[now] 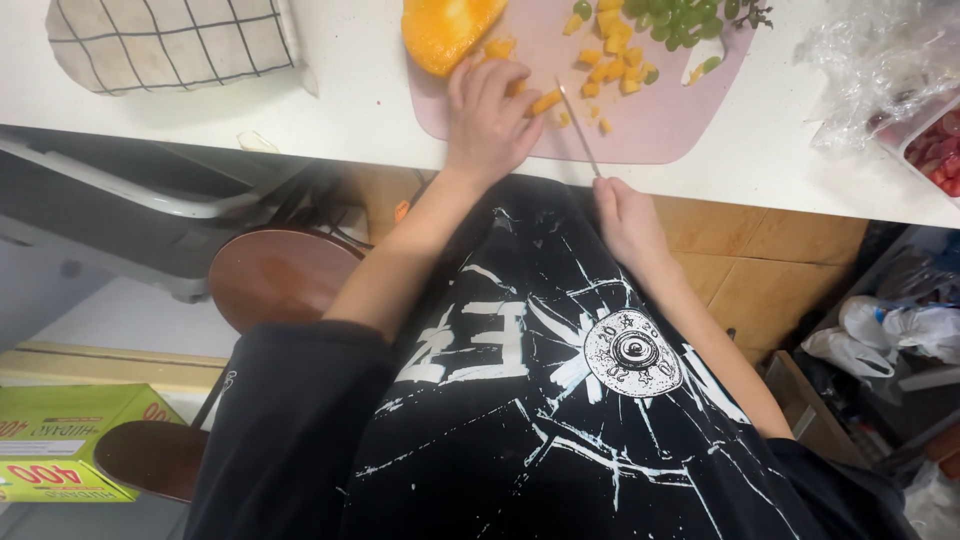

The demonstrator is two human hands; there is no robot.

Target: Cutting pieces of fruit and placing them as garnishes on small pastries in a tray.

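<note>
I see the left hand (487, 112) lying palm down on the near edge of the pink cutting board (655, 125), fingers bent and pressed over a small orange fruit piece (545, 101) that pokes out at its fingertips. The right hand (627, 222) sits just off the board's near edge, below the rim of the tabletop (360, 90), closed around the handle of a thin knife (578, 128); the blade reaches up onto the board and ends beside the held piece.

On the board, beyond the left hand, lies a large orange fruit half (447, 30) at the board's far left corner. Toward the board's middle and far side sits a scatter of diced orange cubes (610, 55), and behind those, at the far edge, a bunch of green grapes (685, 18).

Left of the board, well apart from it, a checked cloth (170, 42) rests on the white tabletop. Right of the board there is crumpled clear plastic wrap (880, 55) and, at the frame edge, a tray of red pieces (940, 150). Below the board's side of the tabletop I see a round brown stool (275, 275) and, lower left, a green and yellow box (65, 450).
</note>
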